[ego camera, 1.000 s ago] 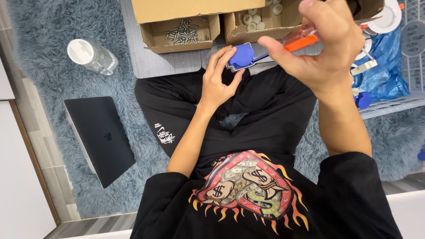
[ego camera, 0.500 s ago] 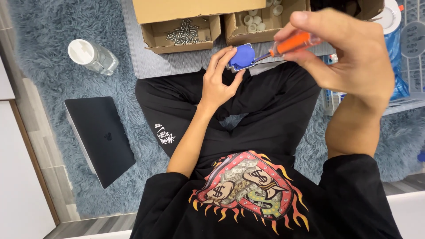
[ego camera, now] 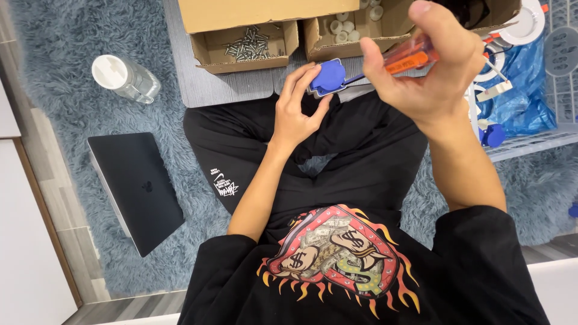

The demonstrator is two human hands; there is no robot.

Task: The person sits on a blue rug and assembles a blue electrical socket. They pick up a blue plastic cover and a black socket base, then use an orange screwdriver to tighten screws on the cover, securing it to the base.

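While the person sits cross-legged on the rug, the left hand (ego camera: 295,114) pinches the blue part (ego camera: 328,77) steady above the lap; the right hand (ego camera: 430,66), fingers closed around the orange screwdriver (ego camera: 404,58), has drawn nearer than before, tip against it. Beyond, the screw box (ego camera: 245,47) stands open

Left hand (ego camera: 296,114) pinches blue part (ego camera: 328,77); right hand (ego camera: 428,66) grips screwdriver (ego camera: 404,59).
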